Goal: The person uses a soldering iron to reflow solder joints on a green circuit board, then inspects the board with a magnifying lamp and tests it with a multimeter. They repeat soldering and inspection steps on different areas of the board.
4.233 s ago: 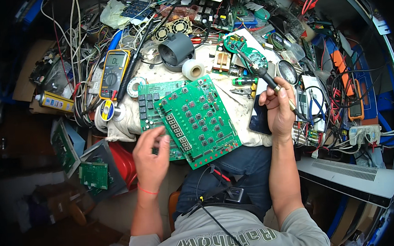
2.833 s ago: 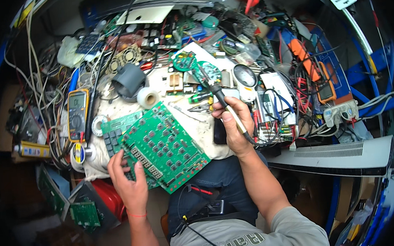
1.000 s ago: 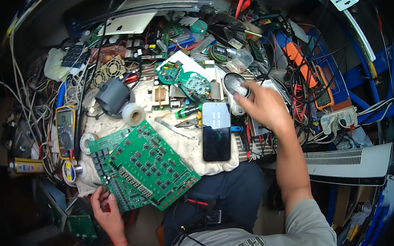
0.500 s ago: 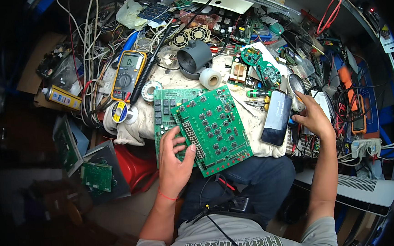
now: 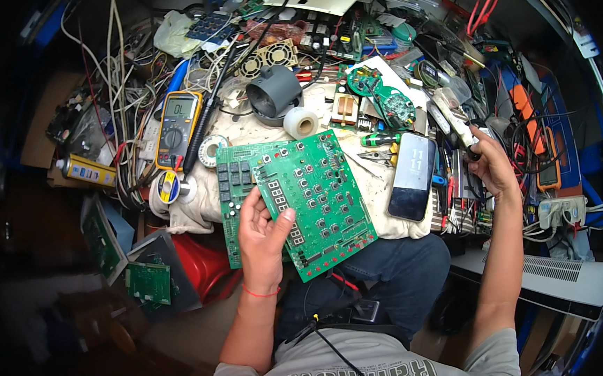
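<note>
My left hand (image 5: 261, 231) grips the left edge of a green circuit board (image 5: 327, 210), its thumb on top beside a row of digit displays. This board is tilted over my lap and partly covers a second green board (image 5: 232, 214) with black relays. At the right, my right hand (image 5: 494, 166) is closed around the end of what looks like a magnifying glass (image 5: 456, 118), lifted at a slant and turned nearly edge-on. Between the hands a smartphone (image 5: 411, 177) with a lit screen lies on the cloth. Pliers (image 5: 381, 156) and a green-black screwdriver (image 5: 380, 139) lie beside it.
A yellow multimeter (image 5: 179, 130), solder spools (image 5: 213, 151), a grey round housing (image 5: 274, 92) and a white tape roll (image 5: 301, 122) stand on the stained cloth (image 5: 380, 214). Cables and boards pile up behind. Several tools crowd the right side. A red stool (image 5: 208, 254) is at the lower left.
My right hand has closed on the magnifying glass, which has turned from face-up to nearly edge-on. My left hand and the board sit slightly lower. The view has shifted, and the phone's screen looks different.
</note>
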Motion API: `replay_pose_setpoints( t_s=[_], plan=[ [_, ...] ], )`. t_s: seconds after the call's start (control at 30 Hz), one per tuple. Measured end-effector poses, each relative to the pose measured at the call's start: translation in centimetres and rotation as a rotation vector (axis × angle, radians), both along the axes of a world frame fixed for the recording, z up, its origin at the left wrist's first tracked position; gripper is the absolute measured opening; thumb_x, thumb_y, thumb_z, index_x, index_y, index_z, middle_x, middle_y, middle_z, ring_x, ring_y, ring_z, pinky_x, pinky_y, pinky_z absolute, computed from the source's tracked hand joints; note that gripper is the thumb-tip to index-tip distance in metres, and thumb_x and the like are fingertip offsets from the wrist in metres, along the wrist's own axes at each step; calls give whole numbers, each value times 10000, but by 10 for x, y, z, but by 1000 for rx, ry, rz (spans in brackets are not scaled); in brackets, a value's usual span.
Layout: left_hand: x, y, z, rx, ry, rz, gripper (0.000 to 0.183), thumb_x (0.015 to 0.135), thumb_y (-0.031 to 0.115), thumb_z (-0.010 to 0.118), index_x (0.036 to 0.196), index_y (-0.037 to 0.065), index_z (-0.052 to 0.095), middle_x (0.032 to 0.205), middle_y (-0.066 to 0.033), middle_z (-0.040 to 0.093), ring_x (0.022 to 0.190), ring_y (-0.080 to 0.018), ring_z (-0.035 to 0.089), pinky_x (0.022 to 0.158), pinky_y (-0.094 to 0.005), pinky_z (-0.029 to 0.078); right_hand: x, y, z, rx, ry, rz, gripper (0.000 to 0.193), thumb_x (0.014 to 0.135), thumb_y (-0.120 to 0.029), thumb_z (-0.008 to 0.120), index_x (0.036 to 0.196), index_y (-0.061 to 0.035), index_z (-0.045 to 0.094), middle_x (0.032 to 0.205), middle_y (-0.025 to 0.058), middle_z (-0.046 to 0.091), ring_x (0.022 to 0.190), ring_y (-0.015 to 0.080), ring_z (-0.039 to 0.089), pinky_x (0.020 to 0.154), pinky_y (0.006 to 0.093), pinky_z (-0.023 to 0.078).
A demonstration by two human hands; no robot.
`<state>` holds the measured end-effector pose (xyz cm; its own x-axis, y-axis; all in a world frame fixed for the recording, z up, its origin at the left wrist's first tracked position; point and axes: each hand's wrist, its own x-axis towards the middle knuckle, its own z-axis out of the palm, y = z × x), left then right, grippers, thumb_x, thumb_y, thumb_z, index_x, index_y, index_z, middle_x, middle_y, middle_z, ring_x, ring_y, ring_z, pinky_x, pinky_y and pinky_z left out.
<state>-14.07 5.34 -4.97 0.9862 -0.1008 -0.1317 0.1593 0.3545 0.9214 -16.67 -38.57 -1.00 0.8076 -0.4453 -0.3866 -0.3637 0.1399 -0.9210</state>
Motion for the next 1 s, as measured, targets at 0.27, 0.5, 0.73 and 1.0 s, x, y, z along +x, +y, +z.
replay_pose_setpoints(
  t_s=[0.27, 0.5, 0.73, 1.0],
  plan=[
    [-5, -19, 10, -145, 4, -66, 841, 971, -22, 653, 1620, 14, 119, 1445, -200, 523, 1275, -235, 567, 1086, -394, 466, -12, -22, -13, 365, -199, -82, 630, 897, -40, 462, 1522, 20, 411, 995, 92, 592, 699, 92, 479, 546, 205, 400],
    [7, 17, 11, -128, 54, -39, 825, 948, -49, 618, 1628, 13, 154, 1488, -158, 521, 1319, -233, 561, 1123, -391, 448, -43, -8, -26, 712, -562, -95, 616, 878, -25, 456, 1492, 14, 423, 1013, 69, 450, 694, 84, 420, 564, 204, 375],
    [8, 41, 8, -122, 21, -3, 864, 908, -15, 651, 1627, 10, 172, 1505, -167, 511, 1342, -256, 554, 1147, -414, 430, -16, 55, -23, 866, -624, 62, 638, 1107, -441, 471, 1587, -60, 295, 1008, 64, 460, 657, 77, 413, 500, 185, 343],
    [9, 57, 0, -118, 22, -3, 922, 879, 6, 664, 1633, 3, 135, 1526, -187, 489, 1347, -282, 557, 1150, -422, 431, 14, 144, 14, 297, -577, 278, 771, 885, -299, 731, 1448, 111, 400, 1182, 241, 672, 672, 197, 685, 543, 262, 557]
  ],
)
